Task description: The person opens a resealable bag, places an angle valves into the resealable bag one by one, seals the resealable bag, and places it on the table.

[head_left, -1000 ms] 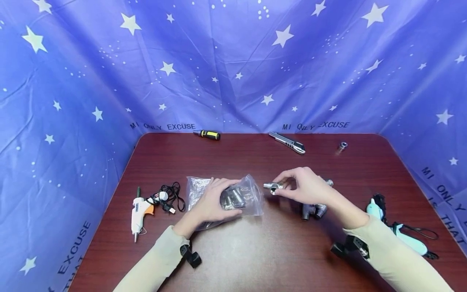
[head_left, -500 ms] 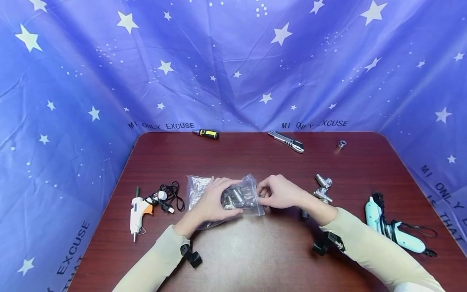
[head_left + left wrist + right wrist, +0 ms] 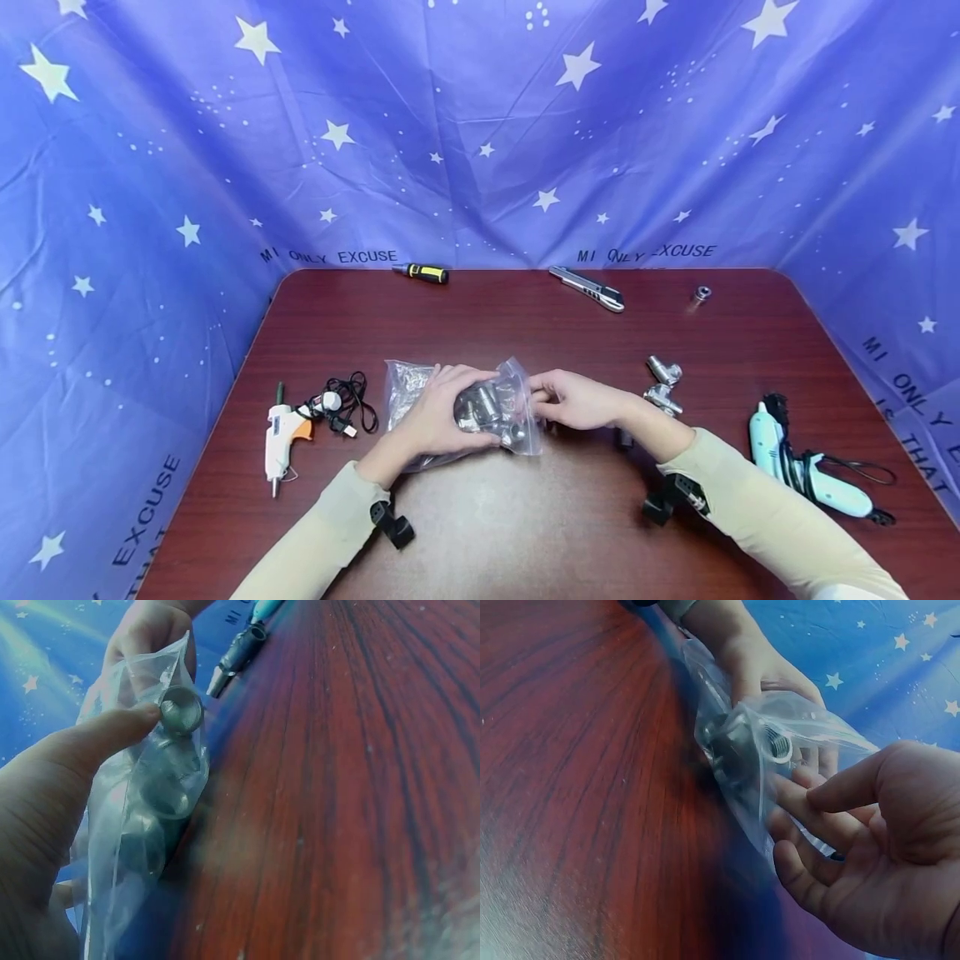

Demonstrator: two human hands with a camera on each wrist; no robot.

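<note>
My left hand grips a clear zip bag of shiny metal pipe fittings, thumb on the near side and fingers over the far side. In the left wrist view, the thumb presses the plastic beside a round fitting end. My right hand is at the bag's mouth on the right. The right wrist view shows its fingers loosely bent at the opening, with no fitting visible between them. Just inside the plastic lies a threaded fitting. Some fingertips are hidden by the bag.
Loose metal tee fittings lie right of my right hand, partly behind the forearm. A white glue gun is at left, a light-blue corded tool at right. A screwdriver, utility knife and small metal piece lie along the back.
My right hand has carried a metal fitting left from beside the loose ones to the bag's mouth, and that fitting has left its fingers. The left hand has stayed on the bag.
</note>
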